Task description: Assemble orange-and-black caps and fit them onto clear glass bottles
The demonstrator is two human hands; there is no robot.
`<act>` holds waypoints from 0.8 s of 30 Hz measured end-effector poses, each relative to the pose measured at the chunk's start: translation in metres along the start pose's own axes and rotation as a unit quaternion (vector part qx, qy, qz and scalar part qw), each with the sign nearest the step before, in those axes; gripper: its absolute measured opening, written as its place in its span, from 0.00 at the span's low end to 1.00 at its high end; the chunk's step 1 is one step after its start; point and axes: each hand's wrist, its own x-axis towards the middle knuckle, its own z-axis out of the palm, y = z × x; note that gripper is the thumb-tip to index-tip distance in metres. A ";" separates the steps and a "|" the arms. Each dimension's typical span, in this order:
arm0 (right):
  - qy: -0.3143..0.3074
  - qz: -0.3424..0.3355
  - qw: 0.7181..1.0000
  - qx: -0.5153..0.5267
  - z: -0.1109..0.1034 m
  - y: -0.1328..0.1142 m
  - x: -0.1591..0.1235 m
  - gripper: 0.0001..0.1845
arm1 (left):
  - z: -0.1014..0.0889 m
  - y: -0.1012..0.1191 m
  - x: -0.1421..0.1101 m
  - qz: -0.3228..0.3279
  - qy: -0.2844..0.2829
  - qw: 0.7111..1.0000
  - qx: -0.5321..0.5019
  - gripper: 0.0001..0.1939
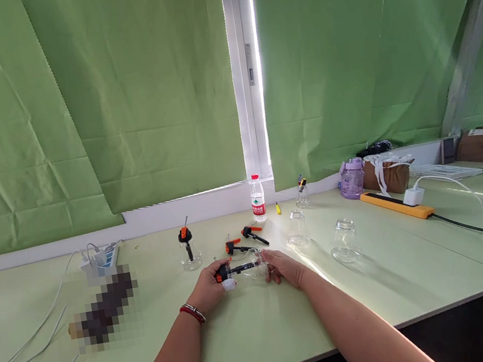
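Between my hands a clear glass jar (256, 271) lies on its side, with a black-and-orange top (222, 273) at its left end and a dark stem running inside. My left hand (209, 286) is closed round the top; a white wrap shows on one finger. At the other end, my right hand (285, 267) grips the jar's base. Just beyond lie two loose black-and-orange tops with dark stems (237, 246) (254, 235). A similar jar fitted with such a top (189, 251) stands upright to the left.
Two clear glass jars (297, 227) (345, 241) stand mouth-down on the right. Behind are a water bottle (258, 200), a yellow cutter (277, 208) and a glass holding pens (302, 196). An orange power strip (396, 205) and purple jug (352, 179) sit further right; cables (41, 338) cross the left.
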 end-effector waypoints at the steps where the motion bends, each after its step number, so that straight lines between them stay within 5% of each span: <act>1: -0.010 -0.012 1.000 0.011 -0.001 -0.001 -0.002 0.31 | 0.000 0.001 0.000 -0.001 0.001 1.000 0.002 0.30; 24: 0.011 0.001 1.000 -0.013 0.004 -0.002 0.003 0.33 | 0.003 0.003 -0.001 -0.010 -0.007 1.000 -0.013 0.28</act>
